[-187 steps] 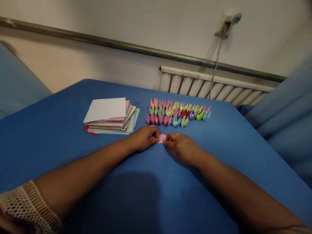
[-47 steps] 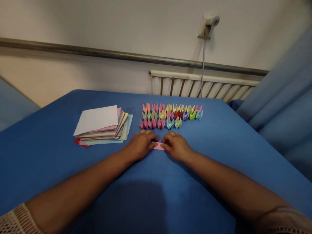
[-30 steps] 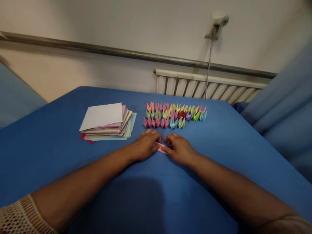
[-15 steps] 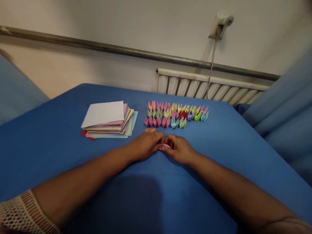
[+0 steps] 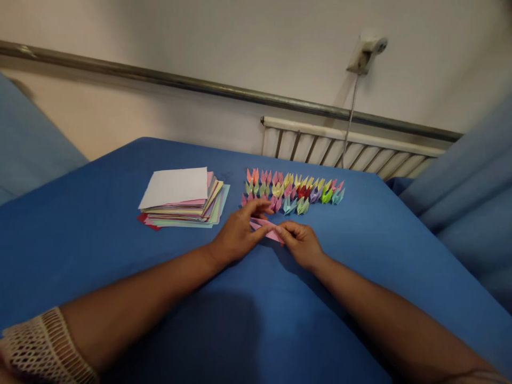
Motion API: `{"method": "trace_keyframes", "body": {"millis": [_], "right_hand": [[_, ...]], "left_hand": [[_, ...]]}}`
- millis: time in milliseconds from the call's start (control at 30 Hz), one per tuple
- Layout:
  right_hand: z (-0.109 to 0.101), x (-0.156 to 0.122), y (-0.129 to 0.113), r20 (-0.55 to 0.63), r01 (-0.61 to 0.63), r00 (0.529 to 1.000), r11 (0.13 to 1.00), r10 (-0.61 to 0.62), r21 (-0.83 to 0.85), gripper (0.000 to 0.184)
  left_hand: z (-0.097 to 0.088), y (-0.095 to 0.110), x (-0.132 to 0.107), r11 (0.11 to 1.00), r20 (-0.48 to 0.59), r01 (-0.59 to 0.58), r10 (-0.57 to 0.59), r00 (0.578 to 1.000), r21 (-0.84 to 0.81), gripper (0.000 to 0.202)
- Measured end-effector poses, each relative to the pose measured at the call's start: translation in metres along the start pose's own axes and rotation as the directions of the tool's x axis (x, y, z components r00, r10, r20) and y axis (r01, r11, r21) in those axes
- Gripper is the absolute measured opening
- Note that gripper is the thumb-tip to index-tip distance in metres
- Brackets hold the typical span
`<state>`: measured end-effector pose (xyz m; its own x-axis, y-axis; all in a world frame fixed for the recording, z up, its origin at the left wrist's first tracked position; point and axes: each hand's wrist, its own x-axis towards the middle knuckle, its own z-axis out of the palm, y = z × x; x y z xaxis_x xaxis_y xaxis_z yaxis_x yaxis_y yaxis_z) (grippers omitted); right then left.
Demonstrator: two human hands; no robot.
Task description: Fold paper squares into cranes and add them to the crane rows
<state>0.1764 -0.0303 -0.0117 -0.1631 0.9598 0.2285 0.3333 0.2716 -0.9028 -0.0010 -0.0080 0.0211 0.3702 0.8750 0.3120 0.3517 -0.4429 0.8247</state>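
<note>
A narrow, pointed piece of folded pink paper (image 5: 273, 235) is held between my two hands, just above the blue cloth. My left hand (image 5: 241, 230) has its thumb against the near side of the paper and its fingers curved over behind the far end. At the other end, my right hand (image 5: 302, 244) pinches the paper between thumb and fingers. Right behind my hands stand rows of small folded paper cranes (image 5: 303, 193) in pink, yellow, green, red, purple and blue. My left fingers cover part of the front row.
A stack of coloured paper sheets (image 5: 180, 212), topped by a white sheet (image 5: 176, 186), lies to the left on the blue-covered table (image 5: 320, 330). Beyond the table are a radiator (image 5: 320, 141), a metal rail (image 5: 208, 88) and a wall socket (image 5: 362, 56). Blue curtains (image 5: 472, 202) hang at the sides.
My left hand has opened out and lifted its fingers, so more of the pink paper shows. My right hand keeps its pinch. The view has shifted slightly.
</note>
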Motion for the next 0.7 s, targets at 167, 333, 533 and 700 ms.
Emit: {"method": "trace_keyframes", "body": {"millis": [167,333,533,700], "right_hand": [[0.005,-0.004,-0.008,-0.187,-0.059,0.979,0.987,0.087,0.148,0.031],[0.008,-0.007,-0.009,-0.16,0.02,0.987,0.99,0.003,0.143,0.029],[0.007,-0.003,-0.001,-0.098,-0.035,0.994,0.973,0.058,0.227,0.029],[0.003,0.003,0.002,0.017,-0.126,0.991,0.914,0.13,0.386,0.038]], "left_hand": [[0.02,0.0,-0.004,0.839,-0.022,0.284,-0.332,0.943,-0.463,0.038],[0.023,0.01,-0.009,0.767,0.004,0.311,-0.374,0.927,-0.561,0.023],[0.019,0.002,-0.004,0.858,-0.004,0.289,-0.321,0.947,-0.425,0.023],[0.02,-0.003,-0.004,0.82,0.068,0.328,-0.336,0.939,-0.469,0.021]]}}
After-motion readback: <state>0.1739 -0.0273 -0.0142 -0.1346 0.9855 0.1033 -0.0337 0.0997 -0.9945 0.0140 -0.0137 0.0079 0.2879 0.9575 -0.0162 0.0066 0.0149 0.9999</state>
